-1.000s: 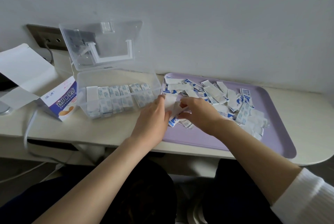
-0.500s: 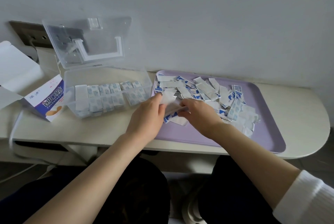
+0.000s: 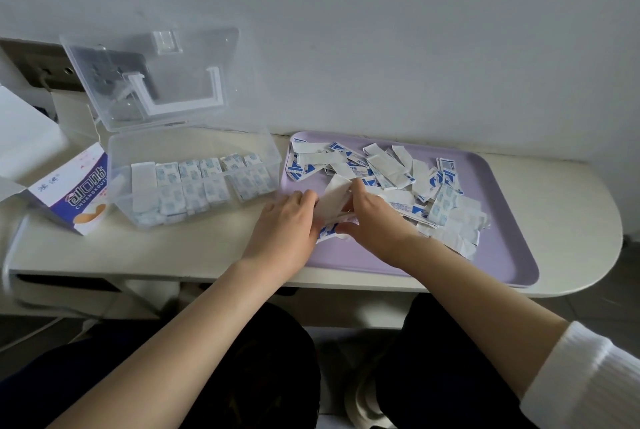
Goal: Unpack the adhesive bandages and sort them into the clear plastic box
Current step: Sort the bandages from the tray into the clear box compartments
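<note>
A loose heap of white and blue bandage packets (image 3: 398,175) lies on a lilac tray (image 3: 502,255). At the tray's left end, my left hand (image 3: 287,224) and my right hand (image 3: 374,217) both hold a small stack of white bandage packets (image 3: 334,198) between them, tilted up off the tray. To the left stands the clear plastic box (image 3: 194,148) with its lid (image 3: 156,75) open against the wall. Rows of bandages (image 3: 197,182) stand packed along the box's front side.
An open cardboard bandage carton (image 3: 79,196), white and purple, lies left of the box. A wall socket (image 3: 45,71) with a plug sits behind the lid. The narrow white table (image 3: 571,193) rounds off at the right. My dark-clothed knees are below the table edge.
The view has shifted slightly. Both hands stay at the tray's left end, and the stack of packets between them now tilts up more.
</note>
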`<state>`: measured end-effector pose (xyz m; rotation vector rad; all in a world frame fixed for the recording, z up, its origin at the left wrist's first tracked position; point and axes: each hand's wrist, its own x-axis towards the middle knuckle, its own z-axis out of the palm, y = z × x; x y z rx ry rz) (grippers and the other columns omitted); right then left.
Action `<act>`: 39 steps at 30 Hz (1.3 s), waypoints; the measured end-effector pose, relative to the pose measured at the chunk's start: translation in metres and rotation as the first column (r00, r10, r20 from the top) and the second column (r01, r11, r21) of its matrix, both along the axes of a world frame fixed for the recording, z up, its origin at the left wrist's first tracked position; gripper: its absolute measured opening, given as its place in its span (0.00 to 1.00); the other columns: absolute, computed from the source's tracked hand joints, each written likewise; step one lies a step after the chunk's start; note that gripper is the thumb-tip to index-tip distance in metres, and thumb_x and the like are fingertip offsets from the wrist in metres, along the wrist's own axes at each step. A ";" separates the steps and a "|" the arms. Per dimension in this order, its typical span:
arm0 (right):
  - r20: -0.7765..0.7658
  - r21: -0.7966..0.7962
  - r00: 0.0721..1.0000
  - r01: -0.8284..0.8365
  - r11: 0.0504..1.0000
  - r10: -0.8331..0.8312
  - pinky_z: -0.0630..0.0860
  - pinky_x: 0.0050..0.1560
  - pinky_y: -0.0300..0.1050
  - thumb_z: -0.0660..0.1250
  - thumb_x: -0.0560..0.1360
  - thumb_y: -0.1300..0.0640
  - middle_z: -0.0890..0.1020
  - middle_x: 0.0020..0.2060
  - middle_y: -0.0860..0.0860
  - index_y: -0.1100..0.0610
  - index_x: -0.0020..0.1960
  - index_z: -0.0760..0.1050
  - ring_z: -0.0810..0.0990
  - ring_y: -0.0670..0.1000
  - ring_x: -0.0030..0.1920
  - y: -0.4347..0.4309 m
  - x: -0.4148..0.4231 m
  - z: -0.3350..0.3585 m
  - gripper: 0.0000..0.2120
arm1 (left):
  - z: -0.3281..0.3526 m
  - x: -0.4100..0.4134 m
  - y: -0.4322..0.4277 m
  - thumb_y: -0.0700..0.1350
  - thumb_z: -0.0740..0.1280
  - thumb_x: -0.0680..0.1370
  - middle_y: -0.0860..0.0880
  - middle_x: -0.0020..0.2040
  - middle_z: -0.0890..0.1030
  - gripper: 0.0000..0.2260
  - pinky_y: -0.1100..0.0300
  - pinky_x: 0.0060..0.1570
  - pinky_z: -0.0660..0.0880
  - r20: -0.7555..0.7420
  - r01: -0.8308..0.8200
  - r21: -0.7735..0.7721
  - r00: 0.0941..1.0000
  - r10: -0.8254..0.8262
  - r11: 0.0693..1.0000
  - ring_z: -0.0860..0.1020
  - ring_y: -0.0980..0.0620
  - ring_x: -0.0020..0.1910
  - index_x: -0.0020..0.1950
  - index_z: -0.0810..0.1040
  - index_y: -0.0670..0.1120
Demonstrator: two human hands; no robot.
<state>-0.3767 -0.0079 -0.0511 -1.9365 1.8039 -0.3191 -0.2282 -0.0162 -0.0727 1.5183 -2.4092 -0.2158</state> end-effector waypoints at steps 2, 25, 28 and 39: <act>0.017 -0.011 1.000 -0.005 1.000 0.005 0.74 0.51 0.57 0.69 0.73 0.59 0.80 0.50 0.59 0.57 0.51 0.58 0.78 0.61 0.49 0.000 -0.001 -0.002 0.19 | -0.002 -0.002 0.002 0.48 0.60 0.79 0.48 0.55 0.76 0.11 0.56 0.51 0.64 0.002 0.015 0.020 1.000 -0.015 1.000 0.72 0.46 0.56 0.58 0.69 0.45; -0.487 -0.113 0.868 -0.174 0.978 0.099 0.63 0.64 0.46 0.57 0.80 0.51 0.65 0.66 0.54 0.55 0.66 0.66 0.64 0.56 0.66 0.008 -0.002 -0.017 0.17 | -0.011 -0.002 0.000 0.36 0.78 0.54 0.47 0.32 0.75 0.18 0.58 0.29 0.71 0.270 0.105 -0.169 0.961 -0.056 0.980 0.76 0.46 0.31 0.36 0.74 0.46; -0.330 -0.111 0.940 -0.130 0.985 0.087 0.68 0.61 0.47 0.60 0.79 0.56 0.68 0.63 0.54 0.56 0.63 0.71 0.68 0.56 0.63 0.007 -0.002 -0.016 0.14 | -0.012 -0.002 0.002 0.35 0.68 0.70 0.45 0.44 0.76 0.09 0.54 0.42 0.70 0.202 0.093 -0.133 0.977 -0.065 0.987 0.75 0.43 0.45 0.48 0.75 0.45; 0.099 -0.174 0.995 0.035 0.984 -0.017 0.61 0.42 0.36 0.62 0.77 0.64 0.78 0.47 0.58 0.64 0.52 0.76 0.73 0.55 0.45 0.001 -0.006 -0.013 0.07 | -0.015 0.005 -0.005 0.32 0.59 0.74 0.43 0.54 0.71 0.12 0.54 0.50 0.64 0.014 0.003 -0.059 1.000 -0.002 0.998 0.68 0.41 0.53 0.55 0.72 0.42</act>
